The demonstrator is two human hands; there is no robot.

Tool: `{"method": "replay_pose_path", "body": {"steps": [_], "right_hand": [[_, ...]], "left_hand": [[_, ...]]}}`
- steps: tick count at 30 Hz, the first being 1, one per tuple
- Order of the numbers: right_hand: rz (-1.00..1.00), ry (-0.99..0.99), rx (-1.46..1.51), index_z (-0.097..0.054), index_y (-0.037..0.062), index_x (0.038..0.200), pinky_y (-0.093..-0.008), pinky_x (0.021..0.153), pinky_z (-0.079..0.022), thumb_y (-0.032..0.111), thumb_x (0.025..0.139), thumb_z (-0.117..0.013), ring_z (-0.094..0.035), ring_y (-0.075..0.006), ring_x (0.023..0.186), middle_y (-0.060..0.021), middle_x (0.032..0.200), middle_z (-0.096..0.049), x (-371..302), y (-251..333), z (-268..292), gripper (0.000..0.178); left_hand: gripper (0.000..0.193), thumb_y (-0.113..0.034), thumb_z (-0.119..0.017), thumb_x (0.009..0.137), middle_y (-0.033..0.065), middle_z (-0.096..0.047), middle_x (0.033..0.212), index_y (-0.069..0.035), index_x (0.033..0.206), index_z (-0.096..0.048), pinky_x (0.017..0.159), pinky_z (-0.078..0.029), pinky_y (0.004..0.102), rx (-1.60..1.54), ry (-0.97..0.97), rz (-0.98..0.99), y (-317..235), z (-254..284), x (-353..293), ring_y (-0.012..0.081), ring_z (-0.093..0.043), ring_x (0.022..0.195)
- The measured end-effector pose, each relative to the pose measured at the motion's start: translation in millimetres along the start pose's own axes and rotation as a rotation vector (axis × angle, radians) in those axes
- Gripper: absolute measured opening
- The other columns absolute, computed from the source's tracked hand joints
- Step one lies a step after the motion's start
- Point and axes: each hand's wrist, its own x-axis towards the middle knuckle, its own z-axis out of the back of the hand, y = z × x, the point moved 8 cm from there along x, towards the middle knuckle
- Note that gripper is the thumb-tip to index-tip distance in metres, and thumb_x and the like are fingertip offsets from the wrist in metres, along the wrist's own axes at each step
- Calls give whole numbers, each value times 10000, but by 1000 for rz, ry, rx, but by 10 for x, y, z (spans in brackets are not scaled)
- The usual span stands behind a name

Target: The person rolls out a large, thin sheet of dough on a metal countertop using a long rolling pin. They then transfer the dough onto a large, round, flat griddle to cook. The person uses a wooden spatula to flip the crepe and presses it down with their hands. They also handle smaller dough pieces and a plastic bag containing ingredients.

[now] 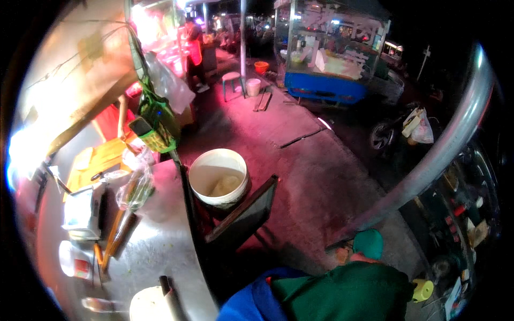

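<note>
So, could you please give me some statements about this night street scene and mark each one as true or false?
1. A white bucket stands on the ground beside the metal counter. True.
2. The food cart across the pavement has a red base. False: its base is blue.
3. A small stool stands near an orange bowl farther up the street. True.
4. The person's two bare hands are clearly seen on the counter. False: neither hand is in view; only a green and blue sleeve shows at the lower edge.
5. The white bucket is turned upside down. False: it stands upright and open.
</note>
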Motion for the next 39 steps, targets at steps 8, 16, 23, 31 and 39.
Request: {"method": "replay_pose_path", "body": {"steps": [8, 16, 23, 31, 39], "right_hand": [[1053, -211, -151, -695, 25, 1105, -476, 865, -541, 295, 970, -616, -701, -334, 994, -219, 1073, -725, -645, 4050, -826, 313], [2228, -88, -66, -674, 10, 1194, -450, 965, -524, 96, 948, -648, -662, -381, 1083, -194, 1190, -697, -5032, 6102, -1493, 261], [2820, 103, -607, -482, -24, 1487, -506, 1220, -266, 173, 936, -648, -382, -371, 1472, -236, 1576, -421, -5853, 4677, -3317, 609], [2838, -36, -907, -378, 4, 1561, -537, 1248, -151, 215, 962, -597, -264, -390, 1530, -242, 1631, -322, -5863, 4394, -3520, 672], [2754, -60, -905, -358, -11, 1565, -527, 1253, -149, 249, 980, -569, -247, -377, 1542, -235, 1643, -302, -5742, 4462, -3752, 674]], "left_hand": [[682, -414, -496, 1015, 271, -435, 1535, 10, 1535, -379, 1215, -152, 600, 36, -9, 100, 541, -63, -405, 431, -310, 1483], [751, -259, -699, 834, 270, -410, 1551, -63, 1513, -446, 1212, -180, 604, -237, 71, 154, 601, 253, -260, 448, -322, 1474], [694, -227, -710, 834, 235, -456, 1485, -69, 1461, -456, 1161, -303, 569, -209, -33, 135, 651, 345, -487, 411, -420, 1397], [756, -225, -695, 866, 199, -386, 1590, -58, 1538, -392, 1250, -216, 538, -342, -127, 145, 665, 505, -526, 364, -333, 1507], [770, -235, -707, 868, 232, -354, 1608, -56, 1546, -390, 1248, -207, 552, -311, -217, 188, 797, 505, -582, 370, -312, 1520]]}}
